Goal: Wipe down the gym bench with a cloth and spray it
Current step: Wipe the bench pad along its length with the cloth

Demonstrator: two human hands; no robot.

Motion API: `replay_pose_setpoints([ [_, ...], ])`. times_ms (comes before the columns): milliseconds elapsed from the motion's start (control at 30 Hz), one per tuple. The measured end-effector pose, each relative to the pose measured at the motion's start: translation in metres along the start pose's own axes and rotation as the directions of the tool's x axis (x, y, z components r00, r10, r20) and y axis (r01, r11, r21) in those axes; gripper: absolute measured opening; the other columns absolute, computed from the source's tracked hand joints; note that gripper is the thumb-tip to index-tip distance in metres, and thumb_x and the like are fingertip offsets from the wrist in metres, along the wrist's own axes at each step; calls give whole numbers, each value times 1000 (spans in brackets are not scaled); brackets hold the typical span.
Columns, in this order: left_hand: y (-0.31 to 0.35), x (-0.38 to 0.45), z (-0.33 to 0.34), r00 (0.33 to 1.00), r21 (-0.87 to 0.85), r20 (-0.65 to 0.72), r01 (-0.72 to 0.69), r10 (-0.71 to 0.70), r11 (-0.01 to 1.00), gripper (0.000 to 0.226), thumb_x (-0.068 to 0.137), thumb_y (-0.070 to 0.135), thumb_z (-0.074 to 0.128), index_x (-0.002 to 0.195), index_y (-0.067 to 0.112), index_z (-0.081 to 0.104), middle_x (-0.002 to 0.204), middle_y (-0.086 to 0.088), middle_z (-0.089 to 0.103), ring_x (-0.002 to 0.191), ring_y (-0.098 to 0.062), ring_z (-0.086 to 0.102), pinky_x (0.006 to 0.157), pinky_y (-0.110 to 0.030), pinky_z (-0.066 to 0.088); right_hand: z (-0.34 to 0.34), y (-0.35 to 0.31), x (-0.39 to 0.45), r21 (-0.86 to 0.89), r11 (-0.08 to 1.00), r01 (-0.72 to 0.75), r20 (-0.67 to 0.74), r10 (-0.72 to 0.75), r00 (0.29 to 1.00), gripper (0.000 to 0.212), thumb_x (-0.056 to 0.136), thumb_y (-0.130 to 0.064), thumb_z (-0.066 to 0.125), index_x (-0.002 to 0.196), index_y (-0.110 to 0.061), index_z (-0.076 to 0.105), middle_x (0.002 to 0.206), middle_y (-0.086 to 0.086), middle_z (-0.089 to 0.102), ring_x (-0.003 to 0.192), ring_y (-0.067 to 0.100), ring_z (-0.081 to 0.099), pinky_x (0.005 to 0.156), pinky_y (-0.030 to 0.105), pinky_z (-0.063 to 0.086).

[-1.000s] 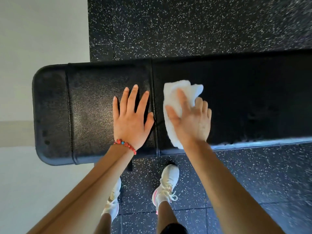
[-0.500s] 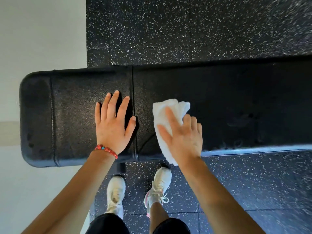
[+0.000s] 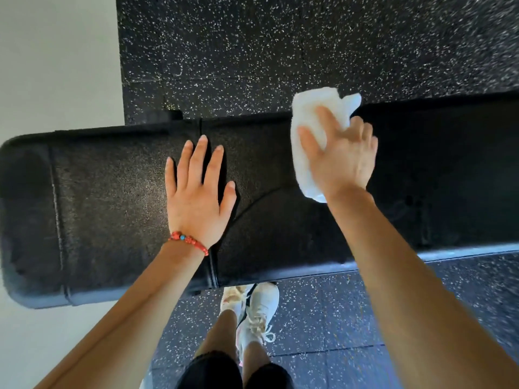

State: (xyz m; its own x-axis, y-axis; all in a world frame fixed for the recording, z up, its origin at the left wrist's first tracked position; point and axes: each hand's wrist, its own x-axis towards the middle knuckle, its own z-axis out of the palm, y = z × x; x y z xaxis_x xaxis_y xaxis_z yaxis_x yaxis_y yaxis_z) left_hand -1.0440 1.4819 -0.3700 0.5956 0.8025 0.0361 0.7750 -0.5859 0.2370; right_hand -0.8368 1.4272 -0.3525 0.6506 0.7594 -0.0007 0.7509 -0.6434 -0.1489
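Spanning the frame from the left edge to the right, the black padded gym bench (image 3: 112, 209) lies across the middle of the picture, its vinyl pebbled and faintly sheened, with a cross seam just right of centre-left and another stitched line near its rounded left end. Behind and below it runs black rubber flooring (image 3: 252, 51) flecked with white, and a pale wall (image 3: 56, 60) fills the upper left. Two bare forearms reach up from the bottom edge. On the pad at centre, the left hand (image 3: 196, 197) lies flat, palm down, fingers spread and holding nothing; a red beaded bracelet (image 3: 188, 242) with one blue bead circles its wrist. At upper right, the right hand (image 3: 341, 158) presses a crumpled white cloth (image 3: 311, 113) against the bench's far edge, fingers splayed over it rather than closed around it, the cloth's top poking past the pad. White sneakers (image 3: 258, 313) show below the bench's near edge.
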Motion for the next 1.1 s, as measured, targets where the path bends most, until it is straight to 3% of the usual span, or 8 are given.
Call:
replay_pose_setpoints([
  [167,2,0,1,1000,-2,1,9,-9,1000,52,90,33,38,136,9,40,145,-18,36,136,-36,26,112,-52,13,1,-15,-9,-6,989,-146,-20,146,989,47,89,-47,47,126,-19,51,90,20,55,82,32,49,67,37,32],
  [267,1,0,1,1000,-12,-1,9,-9,1000,52,89,32,39,136,9,39,146,-18,35,136,-35,24,112,-51,12,6,-55,-41,0,998,57,-20,-57,998,45,84,-48,49,117,-20,61,75,14,57,67,28,52,58,34,39],
  [367,1,0,-1,1000,-16,20,11,-10,1000,52,90,32,39,137,9,39,146,-18,34,136,-36,24,112,-50,10,2,-38,-42,-22,984,178,-18,-178,984,43,85,-50,45,113,-23,63,67,10,53,60,27,50,54,32,40],
  [500,1,0,-1,999,-3,38,5,-5,1000,53,90,33,39,137,9,38,147,-18,33,136,-37,25,111,-52,12,-5,31,-36,12,997,-72,-118,73,990,43,85,-44,49,117,-18,63,75,23,56,67,36,53,60,38,41],
  [600,2,0,-1,999,3,43,4,-4,1000,53,89,32,39,137,9,38,147,-19,33,136,-38,25,111,-54,12,-3,31,-53,22,975,-221,-150,222,963,44,85,-43,50,118,-16,62,77,24,57,67,36,54,60,37,41],
  [767,4,1,-4,997,-22,73,13,-11,1000,54,89,29,39,137,7,39,148,-19,32,137,-39,23,111,-54,11,6,-39,-124,56,998,30,-83,-25,996,43,85,-45,46,113,-18,65,65,12,52,55,25,49,50,30,37],
  [900,3,1,-9,996,-51,90,4,1,999,53,89,30,38,137,8,40,148,-19,31,137,-39,23,111,-55,11,6,-30,-132,26,985,169,-101,-166,981,42,86,-49,45,110,-23,67,61,8,49,53,23,46,49,30,35],
  [1100,8,-1,-12,992,-52,81,-91,95,994,50,90,29,41,136,8,42,147,-20,32,136,-40,24,111,-55,13,1,33,-121,-16,989,-146,-175,141,974,40,84,-46,55,111,-19,67,66,16,53,58,29,51,52,32,39],
])
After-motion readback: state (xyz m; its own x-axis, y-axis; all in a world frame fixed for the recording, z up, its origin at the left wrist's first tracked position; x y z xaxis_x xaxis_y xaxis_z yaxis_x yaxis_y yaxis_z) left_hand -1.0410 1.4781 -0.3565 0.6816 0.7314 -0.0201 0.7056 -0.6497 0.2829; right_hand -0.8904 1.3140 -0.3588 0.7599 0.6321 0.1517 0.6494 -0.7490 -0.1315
